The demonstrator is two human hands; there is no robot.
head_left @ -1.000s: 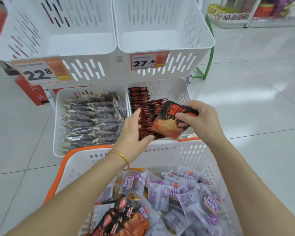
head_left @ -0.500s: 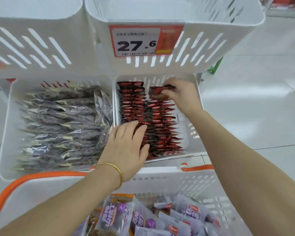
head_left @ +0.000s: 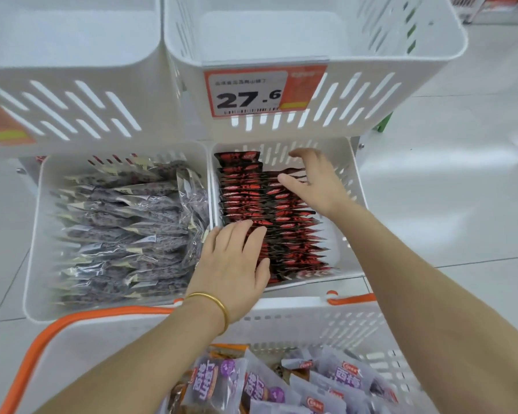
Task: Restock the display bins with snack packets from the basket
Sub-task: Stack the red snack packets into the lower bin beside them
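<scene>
The left hand (head_left: 231,264), fingers straight, presses the upright red-and-black foil snack packets (head_left: 290,234) in the white slotted plastic bin (head_left: 335,249), while the right hand (head_left: 314,183) hovers with fingers spread and empty; a careless release may slump the row.

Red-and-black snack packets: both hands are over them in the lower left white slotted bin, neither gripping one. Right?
Not quite: the head view shows the red-and-black snack packets in the lower right white slotted bin. The left hand and right hand are both over them, neither gripping one.
</scene>
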